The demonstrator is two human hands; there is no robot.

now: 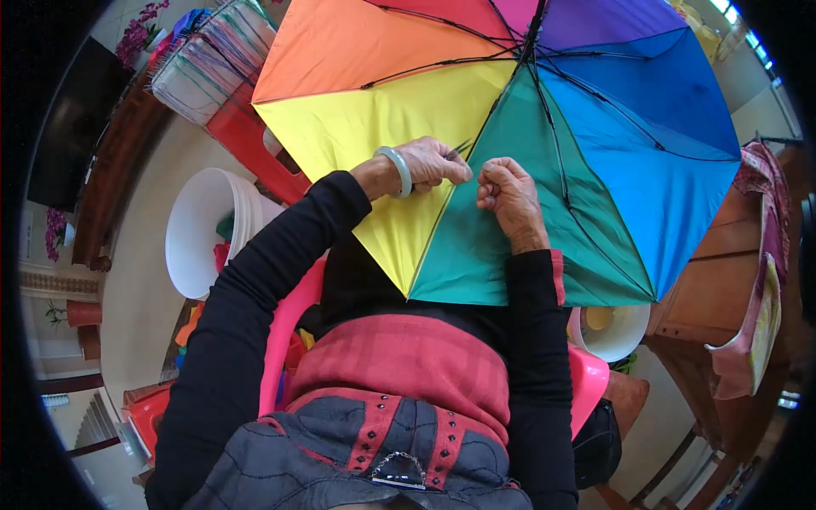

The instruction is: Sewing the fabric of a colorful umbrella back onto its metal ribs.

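The rainbow umbrella [520, 127] spreads open before me, its ribbed inside showing. Over its yellow and green panels, my left hand [429, 164] and right hand [510, 194] nearly meet, fingertips pinched closed; I cannot tell what they grip. A white bucket [189, 229] stands to my left.

a brown wooden cabinet [123, 157] edges the pale floor [136, 246] at left.
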